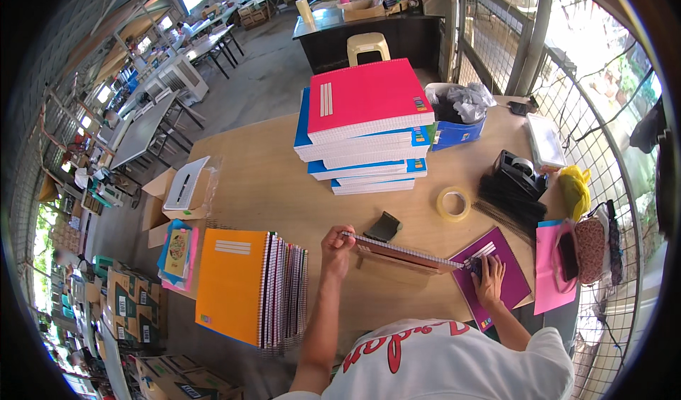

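My left hand (338,249) is closed on the far-left end of a notebook (408,255), which stands edge-on above the table with its spiral-bound edge up. At the other end of that spine, my right hand (489,281) has its fingers bent round a small dark object (474,264), mostly hidden and too unclear to name. Under the right hand lies a purple spiral notebook (507,276) with white label lines. A small black block-like piece (383,226) sits just beyond the held notebook.
Yellow-covered spiral notebooks (230,279) stand stacked at left. A tall pile of unbound pink and blue books (369,98) is at the far middle. Clear tape (453,204), black coils (511,201), a tape dispenser (521,173) and a pink folder (550,272) lie at right, near wire mesh (603,187).
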### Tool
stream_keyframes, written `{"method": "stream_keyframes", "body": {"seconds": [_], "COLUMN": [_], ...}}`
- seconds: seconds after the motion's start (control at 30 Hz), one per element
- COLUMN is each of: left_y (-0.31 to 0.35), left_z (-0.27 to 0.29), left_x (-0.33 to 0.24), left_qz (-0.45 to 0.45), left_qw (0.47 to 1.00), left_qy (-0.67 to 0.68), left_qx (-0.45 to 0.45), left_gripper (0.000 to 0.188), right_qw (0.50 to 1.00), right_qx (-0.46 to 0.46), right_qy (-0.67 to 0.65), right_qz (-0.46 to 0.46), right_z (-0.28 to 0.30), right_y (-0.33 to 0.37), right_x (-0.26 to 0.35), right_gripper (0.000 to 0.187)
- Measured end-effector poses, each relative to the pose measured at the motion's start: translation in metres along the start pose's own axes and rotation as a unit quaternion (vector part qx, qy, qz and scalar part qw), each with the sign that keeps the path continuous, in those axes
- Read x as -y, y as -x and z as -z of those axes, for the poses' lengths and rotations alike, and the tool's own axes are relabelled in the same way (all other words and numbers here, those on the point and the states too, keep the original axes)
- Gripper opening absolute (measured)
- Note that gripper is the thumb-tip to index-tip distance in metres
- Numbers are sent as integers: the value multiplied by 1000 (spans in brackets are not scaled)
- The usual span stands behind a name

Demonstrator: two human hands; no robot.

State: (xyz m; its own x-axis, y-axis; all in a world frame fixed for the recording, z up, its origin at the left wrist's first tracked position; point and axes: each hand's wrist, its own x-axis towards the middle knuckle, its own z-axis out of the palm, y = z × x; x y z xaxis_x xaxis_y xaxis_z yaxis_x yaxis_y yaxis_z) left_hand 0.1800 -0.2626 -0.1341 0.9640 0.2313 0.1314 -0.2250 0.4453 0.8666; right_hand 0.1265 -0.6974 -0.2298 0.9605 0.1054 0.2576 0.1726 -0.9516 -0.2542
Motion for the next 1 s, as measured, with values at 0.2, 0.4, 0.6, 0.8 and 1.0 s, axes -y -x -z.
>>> {"method": "stream_keyframes", "body": {"seconds": [0.2,0.4,0.6,0.8,1.0], "left_y": [2,-1,-1,0,-1], "left_z": [4,1,-11,6,4], "left_x": [-5,-9,-12,-5,-5], "left_qz": [-2,14,-2,7,18], "left_qw": [999,1000,1000,1000,999], "left_qy": [-33,-16,-16,-22,-34], "left_qx": [19,14,4,10,-30], "left_gripper": [34,47,51,54,61], "right_qw": [954,866,724,671,678], "right_qx": [-95,-52,-88,-88,-38], "right_qy": [-276,-78,70,108,83], "right_qz": [67,491,681,728,729], "right_z": [105,175,154,150,158], "right_y": [-122,-223,-245,-251,-246], "right_x": [82,238,300,316,317], "right_gripper": [44,41,13,15,13]}}
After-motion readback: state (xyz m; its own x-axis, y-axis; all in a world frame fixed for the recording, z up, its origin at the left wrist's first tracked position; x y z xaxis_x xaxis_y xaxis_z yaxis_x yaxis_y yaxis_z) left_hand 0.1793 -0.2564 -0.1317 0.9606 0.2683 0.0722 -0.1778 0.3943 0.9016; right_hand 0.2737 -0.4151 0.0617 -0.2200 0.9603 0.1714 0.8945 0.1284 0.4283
